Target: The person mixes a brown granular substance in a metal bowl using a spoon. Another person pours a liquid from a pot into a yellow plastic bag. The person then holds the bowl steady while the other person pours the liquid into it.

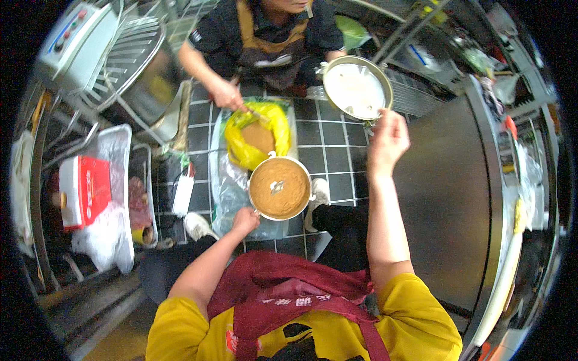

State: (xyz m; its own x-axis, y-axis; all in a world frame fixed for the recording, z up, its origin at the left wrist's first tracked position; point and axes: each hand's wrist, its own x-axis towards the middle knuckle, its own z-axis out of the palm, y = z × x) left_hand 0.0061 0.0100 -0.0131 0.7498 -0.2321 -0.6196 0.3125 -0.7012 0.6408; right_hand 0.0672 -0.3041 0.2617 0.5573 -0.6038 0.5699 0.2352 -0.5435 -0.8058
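Note:
My left hand (247, 221) grips the near-left edge of a round metal grinder bowl (310, 188) with latches on its rim. Brown powder (280, 203) fills the bowl around a small metal blade (277, 187) at its centre. My right hand (389, 140), slightly blurred, is raised with its fingers pinched at the lower rim of a round metal lid or pan (389, 85). Its pale, shiny inside faces up. Beyond the bowl sits a yellow plastic bag (282, 122) holding brown powder, its mouth spread wide.
A co-worker in a dark apron (280, 49) faces me, one hand (228, 95) holding a brush-like tool over the bag; the other is hidden behind the lid. Clear plastic (235, 207) lies on the dark tiles. At right stands a steel cabinet (442, 194); at left, a red-and-white box (92, 192).

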